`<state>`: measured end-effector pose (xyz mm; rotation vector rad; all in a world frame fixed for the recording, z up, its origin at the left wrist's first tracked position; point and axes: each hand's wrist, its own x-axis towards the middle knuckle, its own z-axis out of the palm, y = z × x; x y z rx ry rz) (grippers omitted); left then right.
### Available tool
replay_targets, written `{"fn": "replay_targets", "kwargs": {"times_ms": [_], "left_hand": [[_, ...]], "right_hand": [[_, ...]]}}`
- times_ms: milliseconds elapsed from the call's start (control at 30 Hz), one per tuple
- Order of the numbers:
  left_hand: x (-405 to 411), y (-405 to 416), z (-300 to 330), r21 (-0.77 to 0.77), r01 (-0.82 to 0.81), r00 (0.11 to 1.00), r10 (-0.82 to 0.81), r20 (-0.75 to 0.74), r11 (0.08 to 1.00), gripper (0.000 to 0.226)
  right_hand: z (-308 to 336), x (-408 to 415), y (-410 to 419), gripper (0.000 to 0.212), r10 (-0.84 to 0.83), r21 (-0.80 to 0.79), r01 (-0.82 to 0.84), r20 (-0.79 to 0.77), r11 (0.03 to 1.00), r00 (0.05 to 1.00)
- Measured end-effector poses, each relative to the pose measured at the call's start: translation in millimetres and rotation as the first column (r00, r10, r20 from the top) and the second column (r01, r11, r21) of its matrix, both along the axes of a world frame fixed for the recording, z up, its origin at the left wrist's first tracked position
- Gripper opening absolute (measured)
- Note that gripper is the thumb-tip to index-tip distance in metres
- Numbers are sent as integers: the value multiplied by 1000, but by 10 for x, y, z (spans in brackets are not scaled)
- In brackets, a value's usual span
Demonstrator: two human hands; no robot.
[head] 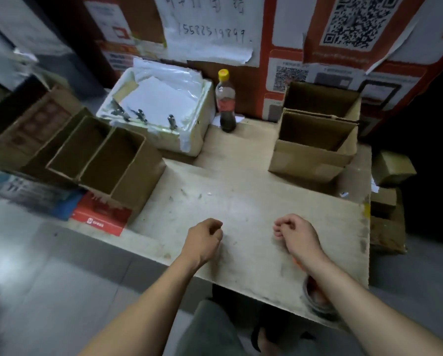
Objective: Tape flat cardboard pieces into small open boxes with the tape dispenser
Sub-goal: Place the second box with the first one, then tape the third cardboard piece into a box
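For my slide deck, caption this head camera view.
Both bare hands, left and right, hover empty above the worn wooden table between open brown cardboard boxes.

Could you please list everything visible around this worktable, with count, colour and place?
open cardboard boxes: two, brown, table's left edge
open cardboard boxes: two, brown, back right
foam box: one, white, holding papers, back centre
bottle: one, yellow cap, dark drink, beside foam box
tape roll: one, partly hidden under right forearm
table: one, pale, scuffed
hands: left and right, loosely curled, holding nothing
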<state>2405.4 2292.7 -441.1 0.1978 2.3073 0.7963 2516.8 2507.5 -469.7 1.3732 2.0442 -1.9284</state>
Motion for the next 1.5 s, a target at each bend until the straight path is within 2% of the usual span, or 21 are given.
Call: {"fn": "replay_targets", "kwargs": {"times_ms": [167, 300, 400, 500, 567, 633, 700, 767, 833, 933, 1033, 1133, 1233, 1367, 1433, 1500], "left_hand": [[66, -850, 104, -15, -223, 974, 222, -52, 975, 29], [-201, -1367, 208, 46, -412, 908, 414, -66, 910, 28], [-535, -1664, 330, 105, -553, 824, 561, -78, 826, 38], [-880, -1878, 478, 182, -584, 793, 604, -82, 791, 59], [-1075, -1970, 530, 250, -571, 797, 601, -58, 782, 68], [-1239, -2045, 491, 280, -541, 819, 573, -37, 793, 69], [-1368, -2091, 444, 248, -511, 848, 529, -6, 823, 71], [-1433, -2107, 418, 217, -483, 872, 490, 25, 848, 75], [-1420, -2082, 432, 220, -442, 895, 444, 44, 870, 75], [-1282, -2031, 534, 256, -399, 914, 404, 37, 880, 76], [-1097, -1967, 693, 323, -322, 934, 355, -48, 890, 65], [-929, -1841, 862, 307, -200, 961, 248, -125, 930, 71], [-798, -1614, 985, 339, 49, 965, 43, -260, 939, 68], [-735, -1222, 947, 353, 299, 925, -179, -335, 886, 64], [-693, -1030, 850, 364, 343, 918, -227, -325, 866, 65], [-594, -864, 766, 352, 361, 914, -253, -317, 864, 64]], "right_hand": [[151, -351, -630, 27, 317, 68, -318, 28, 946, 948], [376, -927, -1115, 31, 451, 47, -449, -44, 892, 892], [564, -1446, -1476, 29, 518, 114, -509, -74, 853, 852], [744, -2014, -1771, 50, 613, 226, -587, -62, 777, 787], [836, -2381, -1933, 67, 590, 239, -559, -79, 794, 804], [860, -2713, -2032, 75, 509, 190, -483, -122, 855, 852], [839, -2974, -2053, 76, 429, 111, -417, -131, 902, 894], [787, -3113, -2031, 76, 431, 82, -424, -109, 902, 896], [767, -3115, -2004, 70, 464, 124, -453, -81, 883, 882], [818, -2823, -1959, 57, 459, 205, -438, -62, 875, 886], [812, -2309, -1775, 54, 381, 243, -358, -51, 901, 923], [780, -1711, -1509, 50, 214, 100, -206, -84, 973, 973], [874, -1197, -1342, 43, 6, -54, -10, -76, 999, 997], [787, -762, -1156, 58, -150, -106, 154, 42, 982, 988], [729, -648, -1140, 48, -192, -149, 200, 64, 968, 979], [679, -630, -1144, 27, -210, -178, 218, 61, 960, 976]]}}
